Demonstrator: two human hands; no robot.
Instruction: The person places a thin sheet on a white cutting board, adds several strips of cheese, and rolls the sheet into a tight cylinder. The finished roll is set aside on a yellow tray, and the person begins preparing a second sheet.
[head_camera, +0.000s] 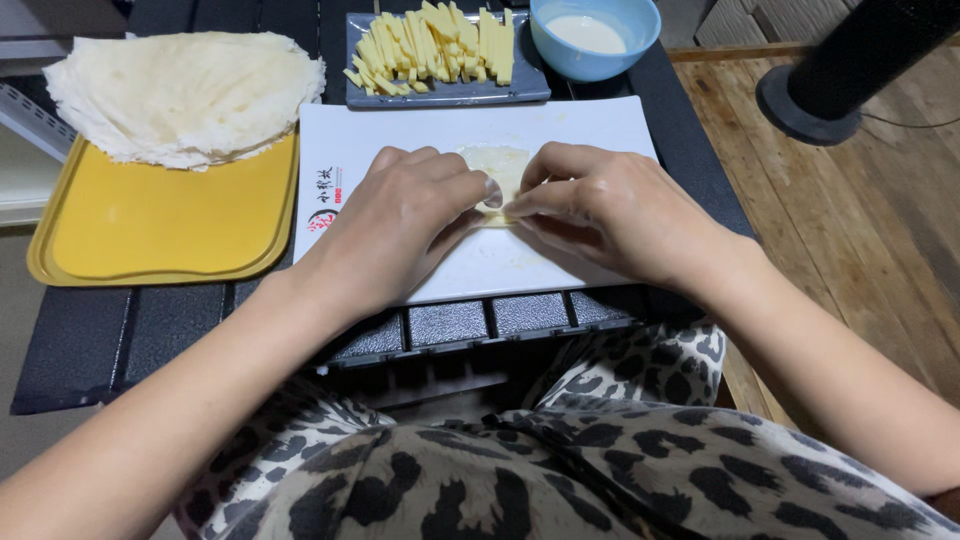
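Note:
A thin pale wrapper (500, 166) lies on a white rectangular board (560, 125). My left hand (405, 220) and my right hand (610, 205) meet over its near edge, fingertips pinching and folding the wrapper; both hands hide most of it. Behind the board a grey plate (530, 88) carries several yellow sticks (435, 45). A blue bowl (640, 25) of white liquid (588, 33) stands at the back right. A stack of round pale wrappers (185, 90) rests on a yellow tray (160, 225) at the left.
Everything sits on a low black slatted table (100, 340) with its near edge over my lap. A wooden floor (860, 200) lies to the right, with a black round-based stand (830, 80) on it.

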